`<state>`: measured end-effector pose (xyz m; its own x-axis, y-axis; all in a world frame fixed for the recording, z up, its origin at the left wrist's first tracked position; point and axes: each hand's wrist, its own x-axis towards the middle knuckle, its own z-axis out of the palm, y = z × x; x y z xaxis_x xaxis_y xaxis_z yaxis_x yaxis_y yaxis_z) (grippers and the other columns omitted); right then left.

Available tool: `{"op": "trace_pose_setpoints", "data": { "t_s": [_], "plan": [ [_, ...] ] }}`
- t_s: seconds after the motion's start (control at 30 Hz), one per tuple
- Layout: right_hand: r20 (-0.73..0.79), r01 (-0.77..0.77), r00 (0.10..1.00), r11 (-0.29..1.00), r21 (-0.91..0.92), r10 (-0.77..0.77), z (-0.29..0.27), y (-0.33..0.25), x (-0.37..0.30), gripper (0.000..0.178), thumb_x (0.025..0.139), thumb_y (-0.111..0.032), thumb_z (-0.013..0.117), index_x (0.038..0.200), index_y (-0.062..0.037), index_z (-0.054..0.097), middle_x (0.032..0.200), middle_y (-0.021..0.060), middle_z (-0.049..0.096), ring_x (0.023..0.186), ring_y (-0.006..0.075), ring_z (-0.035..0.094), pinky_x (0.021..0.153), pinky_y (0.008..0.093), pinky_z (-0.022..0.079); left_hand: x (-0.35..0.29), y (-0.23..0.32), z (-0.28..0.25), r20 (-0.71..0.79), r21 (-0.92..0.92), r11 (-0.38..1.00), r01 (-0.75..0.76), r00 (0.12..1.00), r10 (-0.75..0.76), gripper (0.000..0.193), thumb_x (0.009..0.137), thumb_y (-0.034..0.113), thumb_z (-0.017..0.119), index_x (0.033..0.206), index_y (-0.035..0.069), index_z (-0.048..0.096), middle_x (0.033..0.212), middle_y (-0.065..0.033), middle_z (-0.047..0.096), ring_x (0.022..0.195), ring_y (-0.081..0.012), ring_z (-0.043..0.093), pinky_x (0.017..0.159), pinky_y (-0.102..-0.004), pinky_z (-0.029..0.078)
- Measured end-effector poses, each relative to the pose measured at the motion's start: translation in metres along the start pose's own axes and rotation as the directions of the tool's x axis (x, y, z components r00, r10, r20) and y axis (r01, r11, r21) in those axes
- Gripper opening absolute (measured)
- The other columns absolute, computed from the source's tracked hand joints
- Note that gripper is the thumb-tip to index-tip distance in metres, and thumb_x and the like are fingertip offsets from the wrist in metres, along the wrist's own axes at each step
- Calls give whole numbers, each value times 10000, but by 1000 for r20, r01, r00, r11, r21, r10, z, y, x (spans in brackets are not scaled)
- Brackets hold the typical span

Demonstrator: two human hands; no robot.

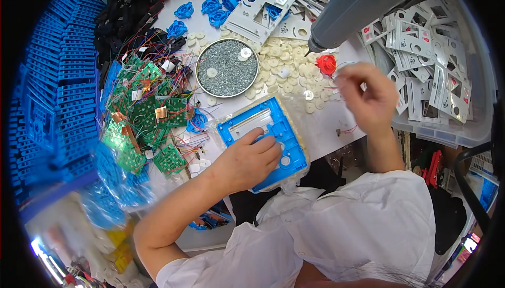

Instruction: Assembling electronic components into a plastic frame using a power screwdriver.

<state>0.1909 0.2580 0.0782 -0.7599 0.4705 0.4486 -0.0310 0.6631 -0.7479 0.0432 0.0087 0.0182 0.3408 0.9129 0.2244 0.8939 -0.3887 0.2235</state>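
A blue plastic casing (288, 130) lies tilted on a pale, padded block at the table's front edge, its inside facing up. My left hand (250, 159) rests over it with curled fingers pressed against its inner part; what lies under the fingertips is hidden. To the right, my right hand (371, 98) is raised above the table edge, fingers bent in toward the thumb. Whatever may be between those fingertips is too small to make out. Close to them sit a red round plastic part (326, 65) and, overhead, the tip of a grey power screwdriver (363, 11).
A round tray (198, 77) of small screws stands amid scattered cream discs (273, 64). Wired green circuit boards (168, 111) pile up at left, beside stacked blue casings (79, 67). Blue round parts (212, 5) lie at the back. A clear bin (447, 136) holds white panels.
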Motion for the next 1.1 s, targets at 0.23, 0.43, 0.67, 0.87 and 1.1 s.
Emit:
{"op": "trace_pose_setpoints", "data": {
  "t_s": [0.23, 0.43, 0.67, 0.87, 1.1],
  "plan": [
    [-520, 444, 811, 860, 250, -267, 39, -30, 56, 618, 885, -112, 754, 1424, 1, 471, 1165, 131, 619, 992, 166, 591, 816, 328, 513, -4, 4, 0, 56, 31, 999, 24, 998, -25, 291, 858, 201, 694, 1115, 77, 753, 1225, -29, 630, 1210, -225, 555, 1068, -456, 435],
    [-155, 427, 904, 838, 341, -397, 39, -6, 74, 981, 838, 77, 757, 1598, -9, 143, 1388, 170, 518, 1239, 234, 583, 988, 359, 492, -4, 21, 2, 39, 154, 981, 119, 991, -126, 329, 873, 229, 700, 1151, 59, 748, 1267, -42, 620, 1185, -230, 551, 1039, -482, 433],
    [-32, 255, 964, 889, 381, -263, 30, -18, 56, 978, 837, 66, 777, 1591, -14, 159, 1375, 158, 524, 1221, 218, 586, 994, 357, 490, 9, 63, 16, -2, 233, 886, 400, 912, -411, 423, 850, 167, 620, 1233, 7, 703, 1267, -71, 614, 1121, -227, 564, 1050, -501, 389],
    [-29, 194, 980, 896, 400, -199, 25, -22, 54, 977, 835, 56, 795, 1585, -19, 173, 1365, 147, 530, 1206, 205, 590, 998, 354, 489, 21, 78, 26, -51, 245, 819, 518, 851, -523, 462, 837, 149, 605, 1262, -22, 671, 1252, -83, 611, 1076, -223, 574, 1039, -492, 386],
    [-7, 224, 970, 884, 410, -243, 24, -16, 49, 954, 839, 43, 801, 1570, -14, 191, 1346, 145, 542, 1179, 204, 607, 994, 360, 495, 26, 82, 22, -17, 269, 813, 517, 846, -533, 457, 842, 152, 606, 1259, -26, 666, 1224, -91, 611, 1065, -226, 573, 1033, -481, 395]
  ]
}}
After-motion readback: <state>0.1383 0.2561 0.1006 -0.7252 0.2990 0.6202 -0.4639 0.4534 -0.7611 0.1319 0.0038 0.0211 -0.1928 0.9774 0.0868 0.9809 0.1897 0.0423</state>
